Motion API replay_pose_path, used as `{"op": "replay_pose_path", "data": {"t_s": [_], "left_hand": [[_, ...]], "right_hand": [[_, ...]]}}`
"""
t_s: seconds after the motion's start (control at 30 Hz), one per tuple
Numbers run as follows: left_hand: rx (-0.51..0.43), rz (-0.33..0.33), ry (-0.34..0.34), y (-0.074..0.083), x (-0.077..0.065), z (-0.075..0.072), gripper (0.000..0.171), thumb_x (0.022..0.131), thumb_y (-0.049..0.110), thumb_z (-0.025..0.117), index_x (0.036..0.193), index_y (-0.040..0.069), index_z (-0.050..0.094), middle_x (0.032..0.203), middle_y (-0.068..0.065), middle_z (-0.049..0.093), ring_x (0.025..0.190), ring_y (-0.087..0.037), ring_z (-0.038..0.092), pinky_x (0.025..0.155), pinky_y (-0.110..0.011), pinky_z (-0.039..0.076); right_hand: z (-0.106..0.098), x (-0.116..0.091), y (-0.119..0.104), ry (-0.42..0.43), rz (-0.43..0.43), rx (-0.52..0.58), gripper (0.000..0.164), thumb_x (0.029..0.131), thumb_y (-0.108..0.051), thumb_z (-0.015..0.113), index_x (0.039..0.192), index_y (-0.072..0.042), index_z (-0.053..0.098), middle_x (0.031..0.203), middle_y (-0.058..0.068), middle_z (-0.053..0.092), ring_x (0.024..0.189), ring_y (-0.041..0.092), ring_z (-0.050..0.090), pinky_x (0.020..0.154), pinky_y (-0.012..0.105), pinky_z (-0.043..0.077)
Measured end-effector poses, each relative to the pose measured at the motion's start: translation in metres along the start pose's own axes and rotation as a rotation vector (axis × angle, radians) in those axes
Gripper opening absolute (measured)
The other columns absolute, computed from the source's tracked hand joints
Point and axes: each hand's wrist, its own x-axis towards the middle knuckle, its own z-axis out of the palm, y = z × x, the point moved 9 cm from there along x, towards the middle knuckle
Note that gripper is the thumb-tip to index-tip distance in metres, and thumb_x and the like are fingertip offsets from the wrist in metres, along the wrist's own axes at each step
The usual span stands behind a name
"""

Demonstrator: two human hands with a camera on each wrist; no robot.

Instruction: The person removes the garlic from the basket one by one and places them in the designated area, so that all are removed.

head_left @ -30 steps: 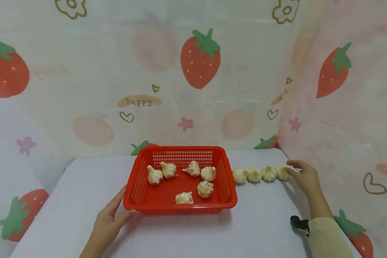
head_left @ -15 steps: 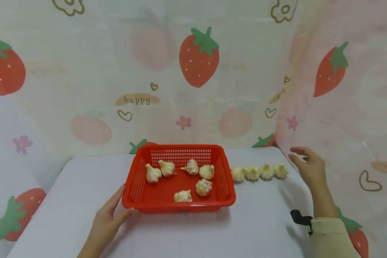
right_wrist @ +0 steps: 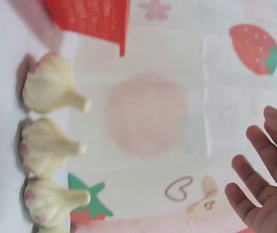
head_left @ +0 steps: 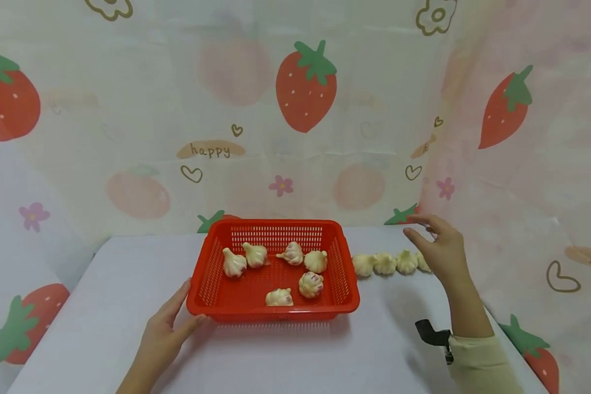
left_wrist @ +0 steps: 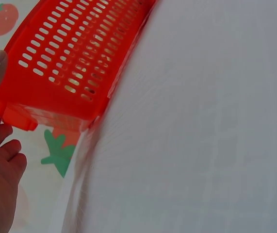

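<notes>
Left hand [head_left: 161,332] gripped a red rectangular plastic basket [head_left: 271,280]; right hand [head_left: 444,250] hung empty, fingers parted, near cream garlic bulbs [head_left: 406,262].

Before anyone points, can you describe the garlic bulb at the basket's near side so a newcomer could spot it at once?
On the white table, find the red basket. Inside it, go to the side nearest the camera. The garlic bulb there, unlike the five others, has its underside hidden behind the near rim.
</notes>
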Motion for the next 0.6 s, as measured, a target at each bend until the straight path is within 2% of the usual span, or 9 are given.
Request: {"op": "replay_pose_path", "data": {"t_s": [0.1,0.13,0.23,0.33,0.43,0.53,0.57,0.6], "left_hand": [[0.013,-0.013,-0.006,-0.001,0.001,0.0,0.085,0.09,0.047,0.076,0.161,0.037,0.029,0.164,0.005,0.037,0.15,-0.017,0.037,0.101,0.001,0.026],[0.011,-0.021,-0.011,-0.001,0.001,0.001,0.085,0.09,0.047,0.076,0.161,0.037,0.029,0.164,0.005,0.037,0.15,-0.022,0.037,0.106,-0.004,0.03],[0.003,-0.046,-0.029,-0.002,0.001,0.002,0.085,0.091,0.049,0.075,0.161,0.037,0.028,0.165,0.004,0.035,0.15,-0.028,0.037,0.115,-0.029,0.039],[-0.007,-0.052,-0.033,-0.002,0.0,0.001,0.086,0.091,0.049,0.074,0.162,0.032,0.028,0.165,0.003,0.034,0.15,-0.029,0.036,0.114,-0.051,0.039],[0.008,-0.036,-0.022,-0.001,0.001,0.0,0.087,0.091,0.048,0.075,0.163,0.029,0.03,0.165,0.005,0.035,0.15,-0.025,0.037,0.115,-0.028,0.039],[0.021,-0.014,-0.008,-0.001,0.001,-0.001,0.086,0.091,0.047,0.076,0.162,0.028,0.031,0.164,0.005,0.037,0.15,-0.02,0.037,0.106,-0.005,0.03],[0.025,-0.012,-0.006,-0.001,0.001,-0.001,0.086,0.09,0.047,0.076,0.162,0.029,0.031,0.164,0.005,0.037,0.15,-0.019,0.037,0.104,-0.003,0.027],[0.026,-0.011,-0.005,-0.002,0.001,0.0,0.086,0.09,0.047,0.076,0.162,0.03,0.031,0.164,0.004,0.038,0.15,-0.019,0.037,0.108,-0.007,0.031]], "right_hand": [[0.01,0.0,-0.015,-0.02,-0.044,0.023,0.027,0.094,-0.019,0.077,0.119,-0.011,0.075,0.121,0.008,0.073,0.121,0.021,0.059,0.1,0.027,0.045],[0.014,0.0,-0.02,-0.029,-0.057,0.027,0.027,0.093,-0.018,0.077,0.119,-0.011,0.075,0.121,0.008,0.074,0.119,0.022,0.06,0.1,0.028,0.045],[0.024,0.003,-0.035,-0.062,-0.088,0.032,0.028,0.093,-0.017,0.078,0.121,-0.013,0.075,0.121,0.007,0.074,0.116,0.022,0.061,0.101,0.037,0.048],[0.034,0.01,-0.052,-0.104,-0.113,0.045,0.03,0.092,-0.019,0.078,0.122,-0.016,0.075,0.124,0.006,0.073,0.118,0.026,0.061,0.102,0.05,0.049],[0.043,0.017,-0.072,-0.146,-0.144,0.046,0.032,0.093,-0.022,0.078,0.124,-0.018,0.074,0.127,0.006,0.071,0.123,0.031,0.06,0.103,0.058,0.049],[0.054,0.023,-0.093,-0.191,-0.18,0.042,0.033,0.093,-0.023,0.079,0.125,-0.018,0.073,0.128,0.004,0.071,0.126,0.032,0.058,0.105,0.059,0.048],[0.059,0.025,-0.099,-0.206,-0.195,0.038,0.033,0.092,-0.023,0.079,0.125,-0.018,0.073,0.128,0.003,0.071,0.126,0.03,0.058,0.106,0.058,0.048],[0.063,0.027,-0.106,-0.222,-0.207,0.039,0.033,0.093,-0.023,0.079,0.125,-0.018,0.073,0.128,0.003,0.071,0.127,0.029,0.058,0.107,0.057,0.048]]}}
